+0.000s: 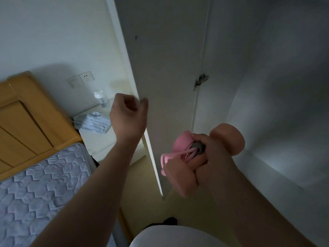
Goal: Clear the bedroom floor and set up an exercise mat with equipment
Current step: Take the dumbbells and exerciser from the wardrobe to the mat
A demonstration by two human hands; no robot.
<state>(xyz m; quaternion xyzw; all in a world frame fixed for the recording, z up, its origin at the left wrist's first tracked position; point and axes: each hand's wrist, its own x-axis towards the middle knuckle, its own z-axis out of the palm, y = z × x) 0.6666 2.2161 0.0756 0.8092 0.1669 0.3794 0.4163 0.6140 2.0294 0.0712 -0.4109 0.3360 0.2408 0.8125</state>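
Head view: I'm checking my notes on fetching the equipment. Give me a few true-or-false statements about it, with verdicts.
1. The right hand grips pink rounded dumbbell weights and a thin pink cord. True.
2. The white wardrobe door is shut. False: it stands open, with its metal hinge showing.
3. Folded pale cloth lies on the white bedside table. True.
4. The bed's headboard is black metal. False: it is yellow-brown wood.

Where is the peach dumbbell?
Head view, right of centre: the right hand grips the peach dumbbell with a pink cord, beside the open wardrobe door.
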